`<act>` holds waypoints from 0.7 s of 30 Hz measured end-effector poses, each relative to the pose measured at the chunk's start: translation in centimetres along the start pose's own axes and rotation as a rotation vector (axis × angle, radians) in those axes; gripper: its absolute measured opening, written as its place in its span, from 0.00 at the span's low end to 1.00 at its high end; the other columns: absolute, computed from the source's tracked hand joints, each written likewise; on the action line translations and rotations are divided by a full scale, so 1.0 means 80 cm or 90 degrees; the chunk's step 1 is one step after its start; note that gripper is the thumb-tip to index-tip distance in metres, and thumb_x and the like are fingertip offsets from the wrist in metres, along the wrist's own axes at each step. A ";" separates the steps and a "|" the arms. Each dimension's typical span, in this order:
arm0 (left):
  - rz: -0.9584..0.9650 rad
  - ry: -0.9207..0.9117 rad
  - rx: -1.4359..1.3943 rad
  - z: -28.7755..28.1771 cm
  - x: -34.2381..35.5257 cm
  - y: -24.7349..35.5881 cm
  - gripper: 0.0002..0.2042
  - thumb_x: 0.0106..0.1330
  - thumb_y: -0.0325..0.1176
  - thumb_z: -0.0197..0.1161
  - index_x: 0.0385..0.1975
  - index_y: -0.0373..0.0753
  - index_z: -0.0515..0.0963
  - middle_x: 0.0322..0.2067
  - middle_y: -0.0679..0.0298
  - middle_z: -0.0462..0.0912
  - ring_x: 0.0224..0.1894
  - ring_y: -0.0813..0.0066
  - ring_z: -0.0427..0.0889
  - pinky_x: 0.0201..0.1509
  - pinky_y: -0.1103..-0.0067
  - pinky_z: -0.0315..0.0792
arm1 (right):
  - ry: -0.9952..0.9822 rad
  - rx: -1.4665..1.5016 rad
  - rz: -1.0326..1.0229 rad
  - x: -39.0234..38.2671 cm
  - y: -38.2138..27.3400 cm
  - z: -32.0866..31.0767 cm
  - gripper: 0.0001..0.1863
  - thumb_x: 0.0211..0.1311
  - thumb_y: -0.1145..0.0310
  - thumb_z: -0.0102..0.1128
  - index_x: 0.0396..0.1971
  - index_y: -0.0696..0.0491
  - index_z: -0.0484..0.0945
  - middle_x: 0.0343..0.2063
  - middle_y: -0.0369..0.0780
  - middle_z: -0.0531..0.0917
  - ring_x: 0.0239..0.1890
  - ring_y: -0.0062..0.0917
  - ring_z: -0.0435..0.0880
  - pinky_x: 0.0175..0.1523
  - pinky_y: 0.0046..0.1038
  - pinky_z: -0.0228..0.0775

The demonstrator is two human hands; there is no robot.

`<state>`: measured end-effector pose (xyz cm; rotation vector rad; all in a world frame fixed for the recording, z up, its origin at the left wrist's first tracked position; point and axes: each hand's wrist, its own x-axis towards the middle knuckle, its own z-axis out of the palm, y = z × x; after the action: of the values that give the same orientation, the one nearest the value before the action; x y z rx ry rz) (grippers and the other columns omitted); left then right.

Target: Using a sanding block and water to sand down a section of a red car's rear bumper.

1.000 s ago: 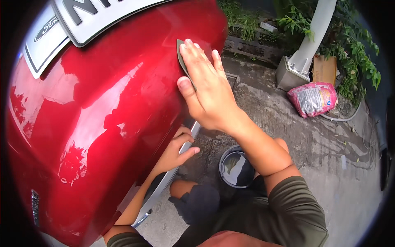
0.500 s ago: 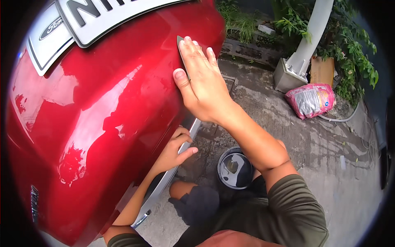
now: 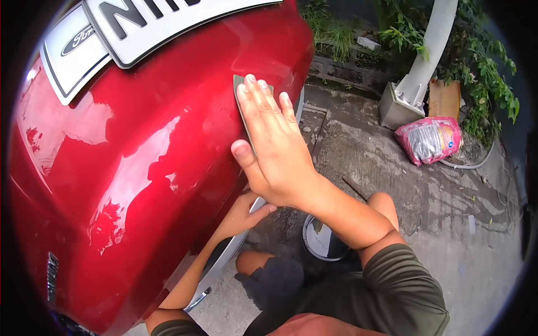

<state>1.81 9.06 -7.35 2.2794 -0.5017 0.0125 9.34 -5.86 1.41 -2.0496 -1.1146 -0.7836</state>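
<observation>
My right hand (image 3: 276, 145) lies along the glossy red car tailgate (image 3: 129, 218), fingers extended and thumb out, pressing a thin grey-green pad (image 3: 239, 84) flat onto the paint. Below it, my left hand (image 3: 244, 215) rests at the panel's lower edge, thumb apart, fingers curved and partly hidden behind the right hand. A white licence plate (image 3: 115, 28) sits on the panel above. Between my knees stands a round dark bucket (image 3: 319, 243) holding liquid, partly covered by my right forearm.
Wet concrete ground (image 3: 437, 207) lies to the right. A pink bag (image 3: 428, 139), a cardboard piece (image 3: 445, 103) and a grey hose (image 3: 471, 165) are by a white post (image 3: 426, 50) on a metal base. Plants (image 3: 485, 84) line the back.
My right hand with the pad went slightly up, then slid down toward me, now covering part of my left hand's fingers. The view has shifted slightly.
</observation>
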 end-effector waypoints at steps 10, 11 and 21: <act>0.073 0.146 -0.178 -0.007 -0.001 0.033 0.22 0.75 0.34 0.63 0.65 0.31 0.73 0.65 0.48 0.76 0.67 0.62 0.75 0.71 0.66 0.66 | -0.065 0.012 -0.042 -0.025 -0.036 -0.009 0.40 0.79 0.47 0.43 0.76 0.65 0.56 0.76 0.58 0.59 0.79 0.55 0.56 0.80 0.56 0.39; -0.086 -0.071 -0.158 -0.027 0.014 0.027 0.26 0.76 0.34 0.62 0.70 0.32 0.67 0.69 0.48 0.69 0.72 0.63 0.68 0.75 0.66 0.61 | -0.026 0.000 -0.043 -0.001 -0.014 0.004 0.41 0.79 0.45 0.42 0.77 0.64 0.56 0.76 0.58 0.59 0.80 0.54 0.55 0.80 0.56 0.38; -0.111 0.012 -0.148 -0.011 0.003 0.004 0.20 0.73 0.30 0.64 0.60 0.27 0.75 0.54 0.51 0.84 0.57 0.65 0.82 0.62 0.68 0.73 | -0.050 0.008 -0.071 -0.032 -0.042 0.001 0.42 0.76 0.47 0.49 0.77 0.64 0.55 0.76 0.56 0.60 0.79 0.51 0.57 0.81 0.55 0.39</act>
<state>2.02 9.39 -6.50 2.0851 -0.2777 -0.1052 5.25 -5.59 0.31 -2.0366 -1.2834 -0.7537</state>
